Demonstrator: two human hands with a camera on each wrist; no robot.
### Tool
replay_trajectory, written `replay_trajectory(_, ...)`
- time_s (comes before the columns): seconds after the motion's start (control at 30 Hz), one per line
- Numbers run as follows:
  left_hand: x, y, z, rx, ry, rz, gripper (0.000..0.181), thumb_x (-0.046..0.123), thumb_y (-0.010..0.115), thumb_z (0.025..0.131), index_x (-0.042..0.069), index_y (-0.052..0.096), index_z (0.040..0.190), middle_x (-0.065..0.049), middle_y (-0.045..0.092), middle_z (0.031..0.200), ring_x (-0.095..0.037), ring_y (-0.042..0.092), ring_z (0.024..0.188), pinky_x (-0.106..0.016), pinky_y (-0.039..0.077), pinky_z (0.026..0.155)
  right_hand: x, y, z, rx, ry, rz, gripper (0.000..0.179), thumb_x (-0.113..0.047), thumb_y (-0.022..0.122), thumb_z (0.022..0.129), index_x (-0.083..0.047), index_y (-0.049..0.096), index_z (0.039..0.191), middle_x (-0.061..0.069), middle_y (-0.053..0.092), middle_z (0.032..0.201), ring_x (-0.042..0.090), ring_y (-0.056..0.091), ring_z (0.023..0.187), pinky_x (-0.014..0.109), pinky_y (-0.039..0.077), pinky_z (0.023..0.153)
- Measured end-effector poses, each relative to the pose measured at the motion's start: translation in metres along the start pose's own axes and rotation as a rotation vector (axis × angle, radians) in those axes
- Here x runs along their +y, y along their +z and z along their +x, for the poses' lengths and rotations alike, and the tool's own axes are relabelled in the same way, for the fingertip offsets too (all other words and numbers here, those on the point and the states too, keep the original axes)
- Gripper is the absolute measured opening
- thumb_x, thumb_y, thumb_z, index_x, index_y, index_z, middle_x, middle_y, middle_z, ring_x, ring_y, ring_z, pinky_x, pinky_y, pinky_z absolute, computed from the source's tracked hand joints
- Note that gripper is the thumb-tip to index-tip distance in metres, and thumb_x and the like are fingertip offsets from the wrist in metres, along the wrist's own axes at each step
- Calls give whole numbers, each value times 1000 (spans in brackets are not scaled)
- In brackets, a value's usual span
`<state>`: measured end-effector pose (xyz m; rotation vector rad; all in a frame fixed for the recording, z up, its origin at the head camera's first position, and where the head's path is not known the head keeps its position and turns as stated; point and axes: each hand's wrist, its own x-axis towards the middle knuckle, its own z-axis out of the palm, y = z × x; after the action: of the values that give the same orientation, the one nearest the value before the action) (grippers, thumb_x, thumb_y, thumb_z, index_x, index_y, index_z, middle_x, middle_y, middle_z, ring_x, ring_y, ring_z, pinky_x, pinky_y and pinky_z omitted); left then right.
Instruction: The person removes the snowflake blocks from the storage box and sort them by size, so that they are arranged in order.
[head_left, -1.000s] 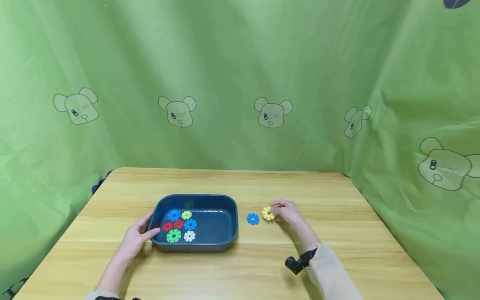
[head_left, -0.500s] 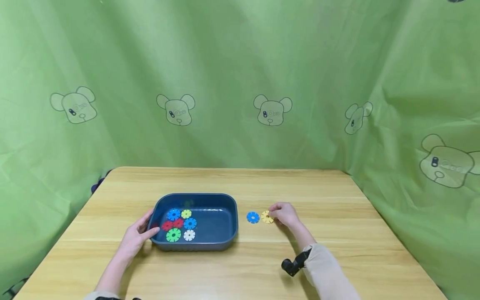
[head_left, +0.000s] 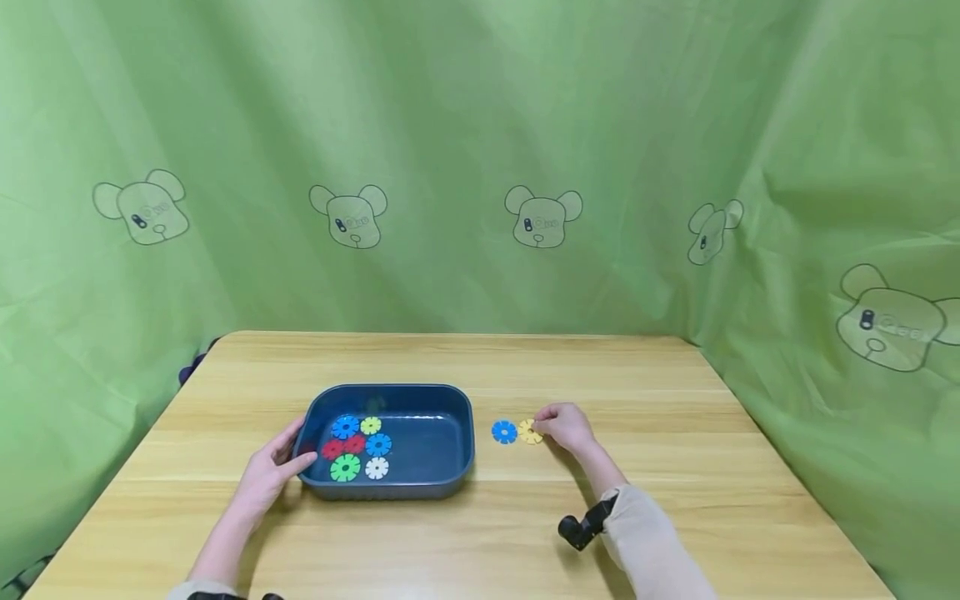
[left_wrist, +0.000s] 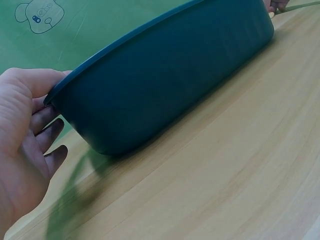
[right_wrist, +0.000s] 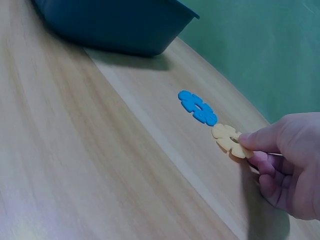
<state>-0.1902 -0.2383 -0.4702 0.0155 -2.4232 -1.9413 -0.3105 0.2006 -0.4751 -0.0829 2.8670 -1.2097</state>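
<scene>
Yellow disc (head_left: pixel 526 436) is off the tray's 3 o'clock end, over the counter (head_left: pixel 480 546), its edge clamped between the thumb and fingers of the right hand (head_left: pixel 567 427), which comes in from 4 o'clock. Whether it rests on the wood or is slightly raised, I cannot tell. Just beside it, at 9 o'clock, a blue disc (head_left: pixel 504 423) lies flat on the counter, between it and the tray (head_left: pixel 386 492); I cannot tell whether the two discs touch.

Toward the tray's 9 o'clock end, the left hand (head_left: pixel 264 477) holds the rim: thumb over the edge, the other fingers outside below the lip, a little spread.

Seven discs lie in the tray's 9 o'clock half. Near 10 o'clock are a second blue disc (head_left: pixel 338 428) and, at its 3 o'clock, a lime disc (head_left: pixel 364 425). Below, toward 6 o'clock, come two red discs (head_left: pixel 329 451) with a third blue disc (head_left: pixel 372 446) at their 3 o'clock, then a green disc (head_left: pixel 337 468) and a white disc (head_left: pixel 370 468) side by side.

Beyond, at 12 o'clock, hangs a green curtain (head_left: pixel 450 108).
</scene>
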Motion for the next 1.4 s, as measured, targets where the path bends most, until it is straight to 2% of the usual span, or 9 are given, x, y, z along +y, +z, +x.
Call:
replay_trajectory(0.4, 2, 0, -1, 3, -6, 4, 65, 15, 61, 90, 2, 28, 145, -19, 27, 148, -33, 24, 135, -3, 28, 88, 0, 1, 1, -22, -7, -13, 10, -8, 70, 78, 0, 68, 84, 3, 63, 75, 18, 56, 73, 32, 46, 68)
replay_trajectory(0.63, 0, 0, 0, 1, -8, 6, 65, 16, 61, 90, 2, 28, 145, -20, 27, 148, -33, 25, 135, -5, 29, 90, 3, -1, 1, -55, 45, 98, 12, -3, 67, 80, 3, 67, 90, 6, 63, 76, 17, 55, 66, 26, 47, 56)
replay_trajectory(0.87, 0, 0, -1, 4, -15, 6, 66, 17, 62, 90, 3, 29, 145, -19, 26, 148, -33, 24, 135, -2, 28, 86, -1, -11, 2, -88, 66, 184, 18, 0, 64, 81, 8, 63, 98, 11, 64, 81, 20, 58, 69, 29, 51, 60)
replay_trajectory(1.07, 0, 0, 0, 6, -11, 3, 66, 16, 62, 90, 2, 29, 145, -19, 27, 148, -33, 24, 135, -2, 29, 85, -20, -26, 5, -79, 5, 221, 26, 1, 61, 83, 11, 59, 107, 17, 63, 89, 30, 59, 77, 39, 52, 68)
replay_trajectory(1.23, 1, -1, 1, 7, -8, -3, 66, 15, 62, 89, 2, 29, 144, -19, 27, 148, -33, 24, 135, -3, 28, 88, -46, -34, 7, -98, -49, 263, 31, -3, 60, 85, 12, 56, 113, 20, 64, 100, 39, 58, 93, 45, 50, 80)
replay_trajectory(1.4, 1, -1, 2, 2, -2, -13, 66, 14, 62, 89, 2, 28, 145, -19, 25, 149, -32, 22, 136, -5, 27, 92, -77, -32, 7, -127, -75, 285, 30, -5, 62, 86, 9, 58, 112, 19, 64, 101, 31, 60, 91, 40, 52, 78)
